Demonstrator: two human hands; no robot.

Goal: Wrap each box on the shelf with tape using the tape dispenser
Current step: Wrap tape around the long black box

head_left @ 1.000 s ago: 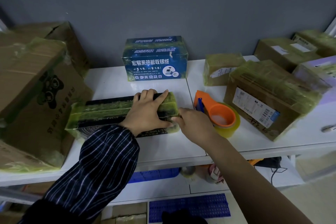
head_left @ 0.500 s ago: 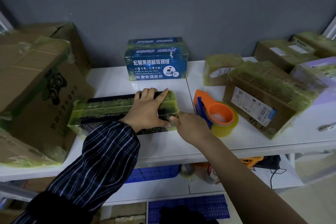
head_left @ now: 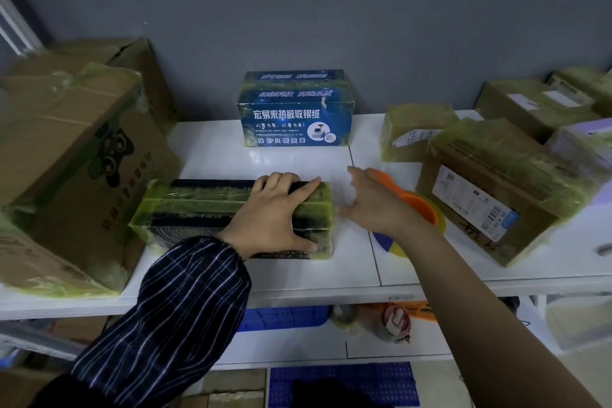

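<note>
Centre frame, white shelf (head_left: 298, 278): left hand (head_left: 275, 212) is gripping the taped black box (head_left: 198, 209), fingers curling over its far edge, thumb pressing the near face; right hand (head_left: 374, 202), fingers spread, is hovering right of centre over the orange tape dispenser (head_left: 425, 209); contact blurred, cannot tell.

White shelf (head_left: 298, 278) carries: taped black box (head_left: 198, 209) front ctr; blue box (head_left: 294, 116) behind; tape dispenser (head_left: 422, 209) to R; cartons L (head_left: 66, 175) & R (head_left: 490, 189).

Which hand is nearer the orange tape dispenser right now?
Right. The right hand is open just left of the tape dispenser, overlapping it in view; contact unclear. The left hand grips the black box, farther left.
</note>
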